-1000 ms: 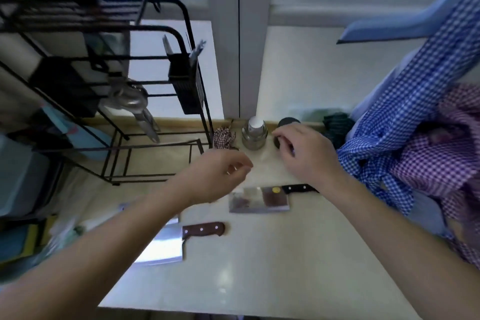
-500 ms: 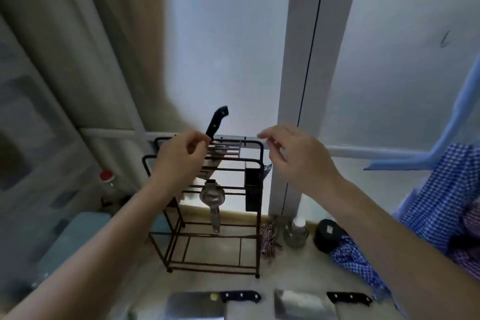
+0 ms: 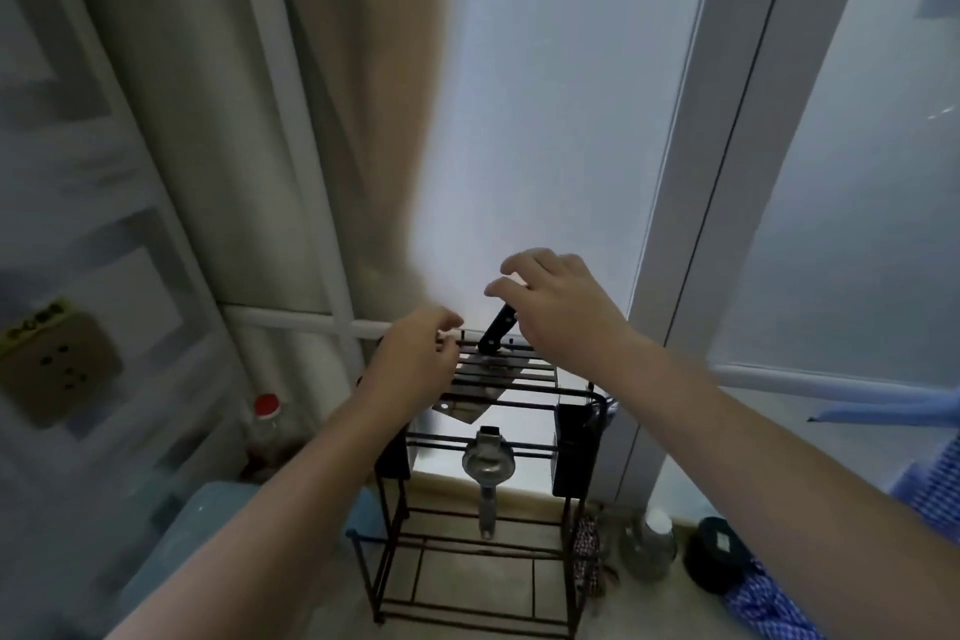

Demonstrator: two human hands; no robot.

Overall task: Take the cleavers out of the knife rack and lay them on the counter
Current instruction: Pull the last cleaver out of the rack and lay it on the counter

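Note:
A black wire knife rack [image 3: 470, 556] stands on the counter by the window. One cleaver remains in its top slots: the black handle [image 3: 496, 334] sticks up at a slant and a corner of the steel blade [image 3: 464, 408] shows below the bars. My right hand [image 3: 558, 309] hovers over the handle's end with fingers apart, touching or nearly touching it. My left hand [image 3: 415, 361] is curled on the rack's top rail, just left of the handle. No cleavers on the counter are in view.
A metal strainer [image 3: 488, 465] hangs in the rack, with a black utensil holder [image 3: 574, 452] on its right side. A red-capped bottle [image 3: 267, 413] stands left of it; a glass jar [image 3: 652, 543], a dark round tin [image 3: 717, 554] and blue checked cloth [image 3: 930, 489] are to the right.
The view has tilted up, so the cleavers lying on the counter have dropped out of sight. My right hand came left onto the handle; my left hand shifted from the handle to the rail.

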